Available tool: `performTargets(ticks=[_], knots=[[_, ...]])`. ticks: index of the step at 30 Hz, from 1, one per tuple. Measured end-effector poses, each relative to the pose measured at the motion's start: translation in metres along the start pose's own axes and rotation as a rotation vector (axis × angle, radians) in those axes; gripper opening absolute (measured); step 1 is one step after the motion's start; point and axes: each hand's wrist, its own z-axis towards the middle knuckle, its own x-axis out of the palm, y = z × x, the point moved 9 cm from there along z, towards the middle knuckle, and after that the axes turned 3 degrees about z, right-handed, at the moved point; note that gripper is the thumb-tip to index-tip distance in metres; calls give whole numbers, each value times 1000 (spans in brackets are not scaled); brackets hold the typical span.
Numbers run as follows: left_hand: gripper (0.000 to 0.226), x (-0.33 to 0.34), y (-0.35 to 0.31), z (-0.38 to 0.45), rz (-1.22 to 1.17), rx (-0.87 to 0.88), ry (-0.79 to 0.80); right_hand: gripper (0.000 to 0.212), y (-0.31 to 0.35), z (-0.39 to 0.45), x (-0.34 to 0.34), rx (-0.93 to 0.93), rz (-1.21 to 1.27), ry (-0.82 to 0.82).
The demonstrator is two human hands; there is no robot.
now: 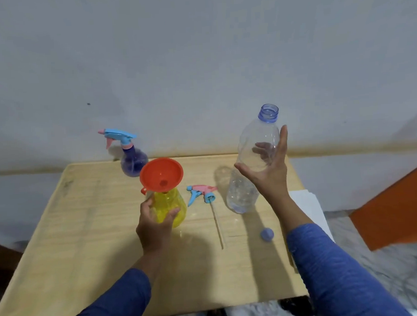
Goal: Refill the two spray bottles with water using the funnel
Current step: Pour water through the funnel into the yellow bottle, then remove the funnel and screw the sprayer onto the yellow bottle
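Left hand grips yellow spray bottle, orange funnel seated in its neck; right hand, fingers spread, touches uncapped clear water bottle.

Plain home room, small wooden table against bare grey wall, marble-patterned floor

Person's arms, head view. Both forearms wear long sleeves of blue, faintly mottled fabric: left sleeve, right sleeve. Each cuff ends short of the wrist. The left hand and right hand are bare, with no rings, watch or gloves visible.
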Motion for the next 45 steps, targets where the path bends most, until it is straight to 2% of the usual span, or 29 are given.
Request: performTargets(ticks=[9,11,14,16,19,22,24,32,45], knots=[[69,1,-3,5,3,25,82,126,3,-27,-2,141,-122,37],[69,1,-4,5,-29,35,93,115,10,-44,-8,140,-176,-50],[70,1,1,8,-66,13,114,84,34,-75,-14,84,-267,-307],[70,2,2,10,-72,19,125,64,54,-90,-1,-20,-294,-360],[67,2,1,11,-84,27,142,44,68,-95,42,-104,-262,-192],[65,1,0,11,-101,32,136,36,69,-96,92,-82,-254,73],[65,0,-1,11,-103,42,130,32,70,-98,113,-79,-251,157],[65,-1,-3,11,-99,56,143,22,69,-90,128,-26,-168,116],[65,-2,-6,12,-92,84,134,24,73,-79,128,-69,-144,107]])
